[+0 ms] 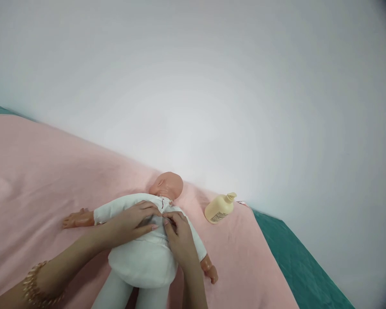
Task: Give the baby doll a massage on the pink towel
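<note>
A baby doll (167, 185) in a white garment (141, 257) lies on a pink blanket (35, 171), head toward the wall, arms spread. My left hand (133, 219) rests on the doll's upper torso, fingers curled and pinching the white fabric just below the neck. My right hand (179, 234) meets it from the right, its fingertips pinched on the same fabric edge. The two hands touch at the garment's opening. A gold bracelet (35, 285) circles my left wrist.
A cream pump bottle (219, 208) lies on its side on the blanket, right of the doll's head. A teal bedcover (296, 262) shows beyond the blanket's right edge. A plain white wall (212, 86) runs close behind.
</note>
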Tool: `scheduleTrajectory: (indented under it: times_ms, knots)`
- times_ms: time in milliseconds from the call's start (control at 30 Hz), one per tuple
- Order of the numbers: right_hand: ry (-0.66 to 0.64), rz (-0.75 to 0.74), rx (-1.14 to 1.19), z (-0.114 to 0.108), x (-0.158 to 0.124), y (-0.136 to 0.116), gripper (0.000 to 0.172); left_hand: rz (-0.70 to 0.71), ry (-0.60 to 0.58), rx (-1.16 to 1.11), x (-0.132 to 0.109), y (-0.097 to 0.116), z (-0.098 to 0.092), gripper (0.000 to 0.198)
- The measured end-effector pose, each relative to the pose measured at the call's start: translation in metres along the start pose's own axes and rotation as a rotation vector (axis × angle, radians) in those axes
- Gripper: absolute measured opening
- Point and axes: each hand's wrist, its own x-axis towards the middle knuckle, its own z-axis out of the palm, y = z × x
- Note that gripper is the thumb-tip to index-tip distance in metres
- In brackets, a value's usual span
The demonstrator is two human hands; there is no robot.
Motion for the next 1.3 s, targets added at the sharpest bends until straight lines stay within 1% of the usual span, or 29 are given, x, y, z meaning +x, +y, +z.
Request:
scheduleTrajectory:
  times_ms: [100,333,567,767,933,1100,1300]
  knots:
    - [0.023,-0.012,0.020,0.001,0.001,0.002,0.022,0.003,0.013,-0.008,0.000,0.000,0.000,0.028]
    - [0.123,-0.036,0.134,0.004,0.004,0.007,0.026,0.004,0.105,0.002,0.000,0.002,0.003,0.032]
    - [0.078,-0.026,0.160,0.006,0.005,0.013,0.026,-0.023,0.065,0.030,-0.001,-0.003,0.005,0.033]
    - [0.095,-0.044,0.152,0.006,0.005,0.013,0.025,-0.024,0.079,0.047,0.000,-0.004,0.007,0.033]
    - [0.142,-0.045,0.157,0.008,0.006,0.008,0.028,-0.031,0.094,0.063,0.000,-0.001,0.007,0.036]
    - [0.138,-0.046,0.109,0.009,0.006,0.011,0.027,-0.040,0.068,0.086,0.000,0.002,0.005,0.035]
    - [0.120,-0.046,0.094,0.010,0.006,0.013,0.028,-0.044,0.075,0.081,0.000,0.001,0.005,0.035]
